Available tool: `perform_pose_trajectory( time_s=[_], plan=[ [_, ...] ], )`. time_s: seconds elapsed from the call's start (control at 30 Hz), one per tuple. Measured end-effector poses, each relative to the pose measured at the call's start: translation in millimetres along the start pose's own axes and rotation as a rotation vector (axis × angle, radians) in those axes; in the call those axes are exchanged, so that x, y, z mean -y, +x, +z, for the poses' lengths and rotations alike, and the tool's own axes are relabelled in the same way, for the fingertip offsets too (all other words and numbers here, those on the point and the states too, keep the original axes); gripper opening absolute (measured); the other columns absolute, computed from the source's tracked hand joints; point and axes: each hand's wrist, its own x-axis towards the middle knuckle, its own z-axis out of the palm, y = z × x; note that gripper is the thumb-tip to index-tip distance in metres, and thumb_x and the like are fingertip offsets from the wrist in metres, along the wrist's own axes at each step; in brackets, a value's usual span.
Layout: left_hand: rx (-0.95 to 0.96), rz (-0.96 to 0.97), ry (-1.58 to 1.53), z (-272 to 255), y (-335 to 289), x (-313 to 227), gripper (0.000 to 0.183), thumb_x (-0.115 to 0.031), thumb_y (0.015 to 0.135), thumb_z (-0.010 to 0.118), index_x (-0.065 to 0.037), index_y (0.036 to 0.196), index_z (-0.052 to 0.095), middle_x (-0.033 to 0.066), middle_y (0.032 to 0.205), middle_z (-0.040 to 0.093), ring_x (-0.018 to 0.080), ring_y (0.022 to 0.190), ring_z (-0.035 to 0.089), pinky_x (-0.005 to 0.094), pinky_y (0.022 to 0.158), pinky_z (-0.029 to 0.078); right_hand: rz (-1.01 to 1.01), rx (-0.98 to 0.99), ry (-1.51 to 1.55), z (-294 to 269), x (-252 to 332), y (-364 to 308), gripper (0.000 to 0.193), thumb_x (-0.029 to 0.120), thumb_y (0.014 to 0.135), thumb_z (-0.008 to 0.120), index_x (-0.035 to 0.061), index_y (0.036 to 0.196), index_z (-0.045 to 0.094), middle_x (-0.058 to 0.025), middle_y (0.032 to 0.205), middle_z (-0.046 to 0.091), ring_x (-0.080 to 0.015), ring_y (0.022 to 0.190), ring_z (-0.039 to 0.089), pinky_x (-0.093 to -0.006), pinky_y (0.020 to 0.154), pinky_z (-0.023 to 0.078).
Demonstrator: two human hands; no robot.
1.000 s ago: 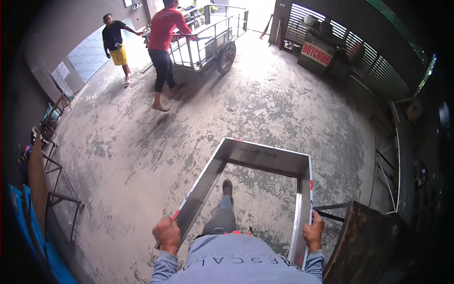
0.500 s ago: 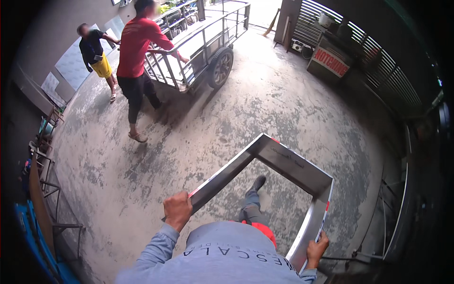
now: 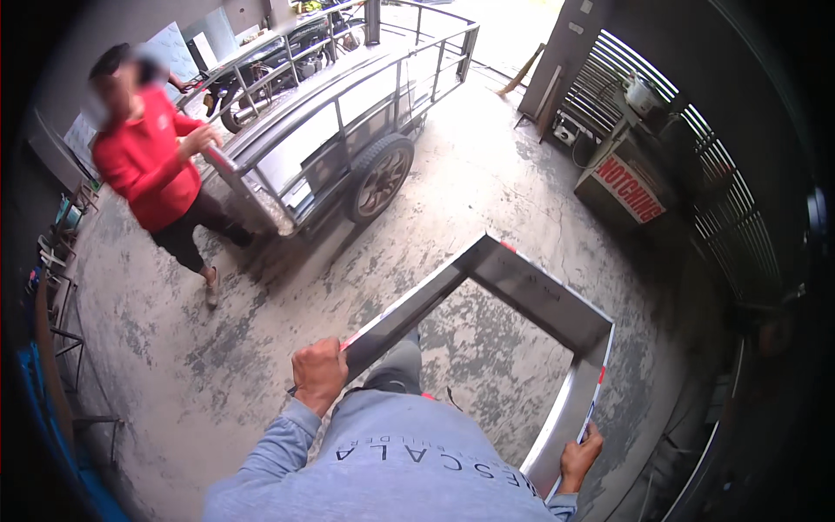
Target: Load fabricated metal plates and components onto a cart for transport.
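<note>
I carry a rectangular sheet-metal frame (image 3: 541, 294) in front of my body, its middle open so that the floor shows through. My left hand (image 3: 319, 375) is closed around its left side, near a red mark on the edge. On the opposite side, my right hand (image 3: 580, 458) grips the outer edge of the metal, its fingers wrapped over it. Red and white strips run along the rim. My torso hides the near end of the frame.
Ahead on the left stands a metal-railed cart (image 3: 300, 143) with a large wheel (image 3: 380, 178). A person in a red shirt (image 3: 161, 170) holds its end. At the right are a cabinet (image 3: 622, 178) with a red-and-white sign and a slatted wall. Patchy concrete floor (image 3: 287, 348) lies between.
The cart and the person in red now appear nearer, the person farther left and facing this way. My leg has shifted beneath me. Both hands keep their hold on the frame.
</note>
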Motion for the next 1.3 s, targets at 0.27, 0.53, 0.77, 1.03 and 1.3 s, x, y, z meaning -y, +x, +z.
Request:
perform_pose_trajectory(
  time_s=[0.27,0.53,0.77,1.03,1.3],
  plan=[
    [-0.184,0.006,-0.091,40,404,-104,0.017,-0.02,0.085,0.079,-0.008,0.085,0.067,0.0163,0.083,0.07,0.0421,0.077,0.069,0.052,0.07,0.052,-0.145,-0.05,0.083,145,124,378,0.049,-0.013,0.083,0.051,-0.0182,0.13,0.062,-0.0185,0.113,0.074,-0.0227,0.103,0.074,-0.0327,0.091,0.058],
    [-0.369,-0.049,-0.08,4,755,-194,0.019,-0.019,0.088,0.081,-0.007,0.085,0.067,0.0163,0.08,0.068,0.0424,0.076,0.068,0.0532,0.066,0.049,-0.267,-0.026,0.236,244,297,747,0.056,-0.013,0.082,0.05,-0.0174,0.138,0.058,-0.0206,0.124,0.072,-0.0254,0.114,0.072,-0.0339,0.101,0.055],
    [-0.59,-0.273,-0.008,11,1056,-259,0.023,-0.026,0.093,0.082,-0.007,0.09,0.071,0.0209,0.081,0.07,0.0464,0.076,0.067,0.0549,0.065,0.048,-0.581,0.113,0.262,400,477,1143,0.065,-0.003,0.074,0.049,-0.0161,0.136,0.061,-0.0218,0.127,0.071,-0.0278,0.12,0.07,-0.0366,0.109,0.052],
    [-0.677,-0.35,0.367,-79,1439,-179,0.035,-0.04,0.099,0.072,-0.005,0.097,0.077,0.0229,0.097,0.077,0.0475,0.094,0.073,0.056,0.079,0.057,-0.978,0.427,0.423,720,783,1532,0.018,0.013,0.084,0.067,0.0081,0.069,0.058,0.0051,0.067,0.049,-0.0069,0.055,0.041,-0.0331,0.046,0.031],
    [-0.537,-0.466,0.605,-116,1723,-9,0.035,-0.036,0.094,0.076,-0.005,0.109,0.081,0.028,0.111,0.076,0.0475,0.106,0.074,0.0554,0.093,0.058,-0.765,0.213,0.024,1105,918,1588,0.03,0.02,0.073,0.07,-0.0093,0.078,0.072,-0.0324,0.084,0.073,-0.046,0.085,0.075,-0.0489,0.085,0.058]
  ],
)
